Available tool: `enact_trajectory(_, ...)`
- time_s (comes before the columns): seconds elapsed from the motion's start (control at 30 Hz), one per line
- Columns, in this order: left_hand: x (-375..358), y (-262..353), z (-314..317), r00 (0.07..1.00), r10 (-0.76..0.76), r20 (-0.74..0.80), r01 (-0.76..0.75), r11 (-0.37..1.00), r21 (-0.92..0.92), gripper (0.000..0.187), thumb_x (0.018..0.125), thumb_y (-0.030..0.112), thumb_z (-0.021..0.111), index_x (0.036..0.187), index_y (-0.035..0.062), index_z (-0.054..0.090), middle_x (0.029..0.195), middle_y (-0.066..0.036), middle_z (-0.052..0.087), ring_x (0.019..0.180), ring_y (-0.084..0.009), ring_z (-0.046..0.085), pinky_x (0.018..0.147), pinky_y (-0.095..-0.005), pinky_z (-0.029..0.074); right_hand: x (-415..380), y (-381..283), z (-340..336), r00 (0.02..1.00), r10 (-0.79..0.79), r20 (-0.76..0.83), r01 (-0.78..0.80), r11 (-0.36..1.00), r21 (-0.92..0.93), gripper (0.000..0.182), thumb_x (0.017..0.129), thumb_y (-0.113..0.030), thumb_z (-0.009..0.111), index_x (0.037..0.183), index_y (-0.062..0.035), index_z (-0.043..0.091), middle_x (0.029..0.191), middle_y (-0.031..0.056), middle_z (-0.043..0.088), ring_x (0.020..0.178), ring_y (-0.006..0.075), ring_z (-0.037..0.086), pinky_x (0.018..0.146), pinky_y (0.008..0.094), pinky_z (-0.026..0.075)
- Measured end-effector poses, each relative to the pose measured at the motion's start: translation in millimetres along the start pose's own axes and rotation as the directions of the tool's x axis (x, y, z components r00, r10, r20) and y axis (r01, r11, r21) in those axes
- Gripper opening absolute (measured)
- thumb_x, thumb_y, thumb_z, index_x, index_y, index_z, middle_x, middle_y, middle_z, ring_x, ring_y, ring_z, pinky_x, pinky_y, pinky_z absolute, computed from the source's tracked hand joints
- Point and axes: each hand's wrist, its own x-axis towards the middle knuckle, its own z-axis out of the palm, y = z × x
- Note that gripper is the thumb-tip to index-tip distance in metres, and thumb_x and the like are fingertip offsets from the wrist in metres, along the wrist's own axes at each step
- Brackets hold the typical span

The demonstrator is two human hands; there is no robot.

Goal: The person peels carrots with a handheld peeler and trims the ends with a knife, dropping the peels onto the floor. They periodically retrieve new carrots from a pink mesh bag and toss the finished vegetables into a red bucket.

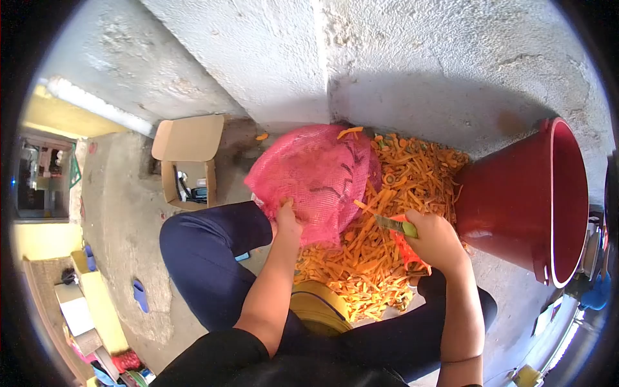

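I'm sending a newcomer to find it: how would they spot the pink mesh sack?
Start from the big red bucket at the picture's right; beside it spreads a heap of orange strips. Left of the heap's upper part, with the left hand gripping its edge, is the pink mesh sack. Its dark-marked netting sets it apart from the smooth bucket and loose strips.

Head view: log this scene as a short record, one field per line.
left hand: on the pink mesh sack; grip unclear
right hand: holding a knife, blade pointing toward the sack
pile: orange strips, heaped on the floor beside the sack
right side: red bucket, next to the pile
left side: cardboard box, lid open, items inside
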Motion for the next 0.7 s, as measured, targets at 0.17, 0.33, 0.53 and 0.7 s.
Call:
enact_trajectory(0.17,-65.5,35.4,3.6,0.719,0.668,0.193,-0.695,0.698,0.172,0.026,0.083,0.026,0.051,0.102,0.0094,0.044,0.077,-0.002,0.050,0.067,-0.0140,0.051,0.061,-0.0296,0.045,-15.5,5.4,2.8,0.994,-0.030,-0.103,0.040,0.994,0.099,0.016,0.073,-0.018,0.053,0.084,-0.0055,0.050,0.068,0.0183,0.054,0.066,0.0346,0.054,0.058,0.0422,0.040)
enact_trajectory(0.33,-150.0,64.4,24.7,0.812,0.021,0.584,-0.027,1.000,0.001,0.036,0.083,0.040,0.047,0.103,0.0093,0.044,0.078,-0.006,0.051,0.072,-0.0170,0.052,0.062,-0.0319,0.046,-21.3,4.8,6.8,0.977,0.012,-0.213,0.068,0.929,0.363,0.016,0.079,-0.018,0.051,0.081,-0.0022,0.051,0.062,0.0095,0.053,0.059,0.0176,0.053,0.055,0.0317,0.040)
enact_trajectory(0.53,-215.3,44.2,62.5,0.570,-0.454,0.684,0.267,0.890,0.369,0.037,0.086,0.037,0.038,0.106,0.0064,0.045,0.088,-0.008,0.055,0.073,-0.0192,0.057,0.061,-0.0358,0.050,-25.2,-16.9,14.1,0.922,0.259,-0.288,0.287,0.046,0.957,0.020,0.085,-0.018,0.048,0.094,-0.0013,0.055,0.084,0.0016,0.057,0.074,0.0084,0.053,0.069,0.0240,0.042)
enact_trajectory(0.7,-217.9,15.2,85.8,0.306,-0.560,0.770,0.390,0.812,0.435,0.035,0.088,0.036,0.035,0.104,0.0077,0.045,0.090,-0.008,0.055,0.071,-0.0195,0.057,0.059,-0.0376,0.049,-33.5,-33.2,4.8,0.906,0.266,-0.328,0.347,-0.026,0.938,0.020,0.082,-0.013,0.054,0.097,-0.0006,0.054,0.083,0.0029,0.058,0.073,0.0097,0.055,0.067,0.0244,0.045)
